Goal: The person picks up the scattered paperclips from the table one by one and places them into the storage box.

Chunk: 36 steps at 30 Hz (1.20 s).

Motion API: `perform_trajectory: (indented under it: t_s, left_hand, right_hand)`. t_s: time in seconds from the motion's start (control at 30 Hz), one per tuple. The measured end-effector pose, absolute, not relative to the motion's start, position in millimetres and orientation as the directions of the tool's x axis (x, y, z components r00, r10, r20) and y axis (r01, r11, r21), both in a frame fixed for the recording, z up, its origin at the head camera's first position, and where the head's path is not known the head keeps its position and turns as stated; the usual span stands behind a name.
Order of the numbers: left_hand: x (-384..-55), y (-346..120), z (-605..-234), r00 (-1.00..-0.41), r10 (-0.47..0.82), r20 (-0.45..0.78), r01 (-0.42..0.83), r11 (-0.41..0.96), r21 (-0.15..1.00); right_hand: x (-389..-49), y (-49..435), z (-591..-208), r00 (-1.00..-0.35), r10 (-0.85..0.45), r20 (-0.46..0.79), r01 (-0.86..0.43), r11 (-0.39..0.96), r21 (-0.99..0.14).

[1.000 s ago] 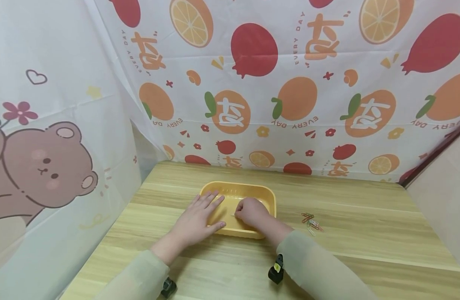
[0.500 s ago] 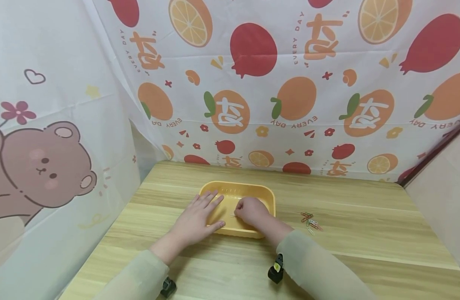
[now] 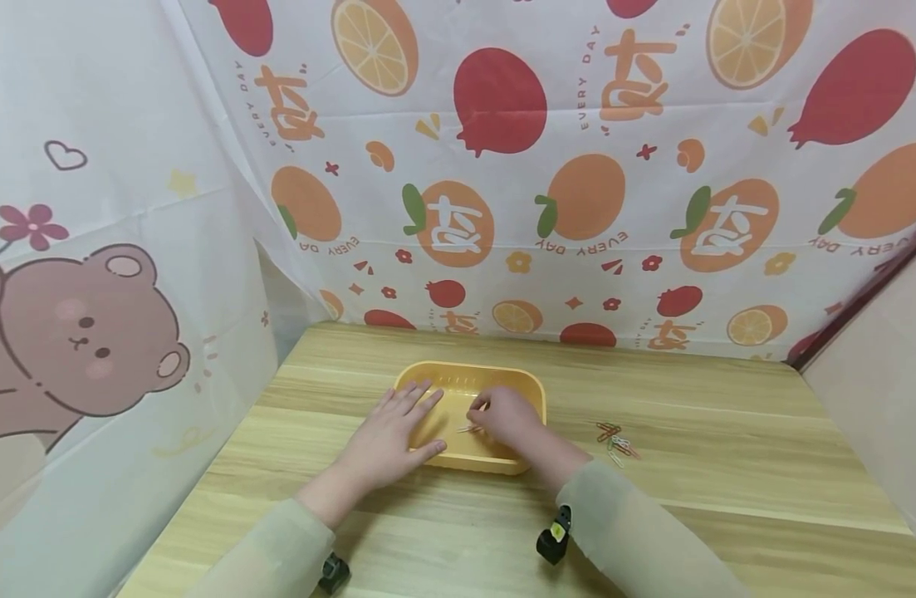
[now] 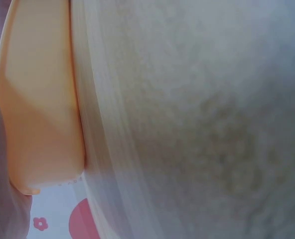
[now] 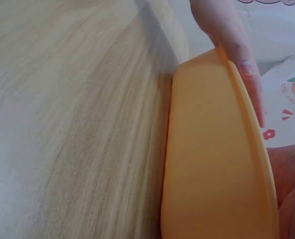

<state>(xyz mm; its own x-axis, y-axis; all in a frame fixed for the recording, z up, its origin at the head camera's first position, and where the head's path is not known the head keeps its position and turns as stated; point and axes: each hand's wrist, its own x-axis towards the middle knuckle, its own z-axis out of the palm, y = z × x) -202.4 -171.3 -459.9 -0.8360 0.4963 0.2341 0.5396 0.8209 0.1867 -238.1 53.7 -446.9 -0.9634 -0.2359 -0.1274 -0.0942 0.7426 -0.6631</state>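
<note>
A yellow plastic tray [image 3: 502, 465] stands on the table. My left hand [image 3: 379, 444] lies over its left side with fingers spread and straight, touching the rim. Inside the tray is my right hand [image 3: 506, 415], its thumb and forefinger curled toward each other low over the floor. Small pale paper clips [image 3: 468, 428] lie right by those fingertips; whether one is between them is too small to tell. In the left wrist view the tray's outer wall [image 4: 43, 114] fills the left side. The right wrist view shows the near wall [image 5: 212, 149], with the left hand beyond it.
To the right of the tray, a small pile of coloured paper clips [image 3: 613, 436] lies on the wooden table [image 3: 712, 473]. Behind hangs a fruit-printed cloth [image 3: 517, 282], and a bear-printed cloth [image 3: 129, 332] closes off the left side.
The right hand's fingertips have risen slightly from the tray floor, and more of the pale paper clips shows beneath them. The left hand holds its place on the tray.
</note>
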Motion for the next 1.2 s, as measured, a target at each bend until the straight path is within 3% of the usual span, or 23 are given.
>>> perform_trajectory:
  t_s: [0.6,1.2]
  left_hand:
    - [-203.2,-171.7,-464.3,-0.846,0.484,0.225,0.524,0.834,0.175]
    - [-202.6,-172.1,-463.0,-0.837,0.497,0.228,0.535,0.83,0.155]
  right_hand:
    - [-231.3,79.8,-431.5,-0.984,-0.177,0.023,-0.134,0.644,-0.753]
    - [-218.5,139.3,-431.0,-0.996,-0.061,-0.066,0.018,0.586,-0.81]
